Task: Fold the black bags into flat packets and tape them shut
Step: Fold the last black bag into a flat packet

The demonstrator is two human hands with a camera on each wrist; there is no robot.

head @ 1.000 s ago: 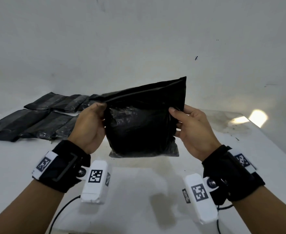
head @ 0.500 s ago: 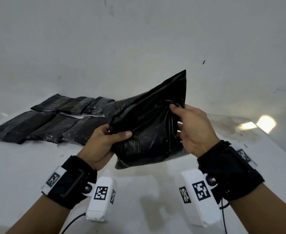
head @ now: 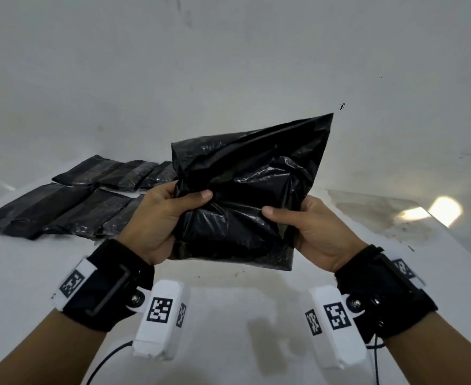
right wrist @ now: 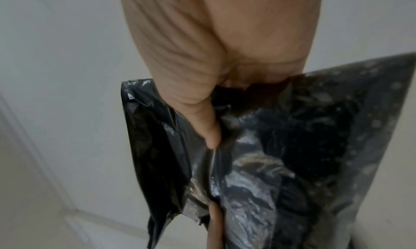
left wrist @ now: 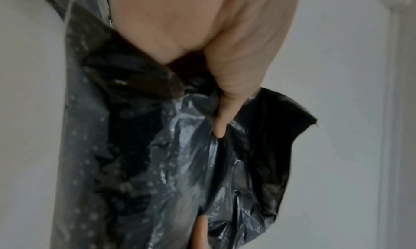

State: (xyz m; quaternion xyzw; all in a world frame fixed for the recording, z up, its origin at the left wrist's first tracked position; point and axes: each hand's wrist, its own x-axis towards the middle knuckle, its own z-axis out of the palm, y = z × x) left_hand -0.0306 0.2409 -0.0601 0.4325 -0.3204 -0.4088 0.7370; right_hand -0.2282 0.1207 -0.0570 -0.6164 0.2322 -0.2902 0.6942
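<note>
A crumpled black plastic bag (head: 245, 201) with something bulky inside is held in the air above the white table (head: 228, 315). My left hand (head: 170, 215) grips its left side, thumb across the front. My right hand (head: 303, 232) grips its right side, thumb on the front, fingers behind. The bag's upper right corner sticks up in a point. In the left wrist view the thumb (left wrist: 225, 110) presses into the bag (left wrist: 157, 163). The right wrist view likewise shows the thumb (right wrist: 207, 126) dug into the bag's (right wrist: 270, 163) folds.
Several flat black packets (head: 70, 207) lie in two rows on the table at the back left. A pale wall (head: 228, 65) rises behind the table. A bright patch of light (head: 445, 209) falls near the table's right edge.
The left hand shifted from the bag's top left edge to lower on its front. The bag has been crumpled and turned, and both thumbs now lie across its front.
</note>
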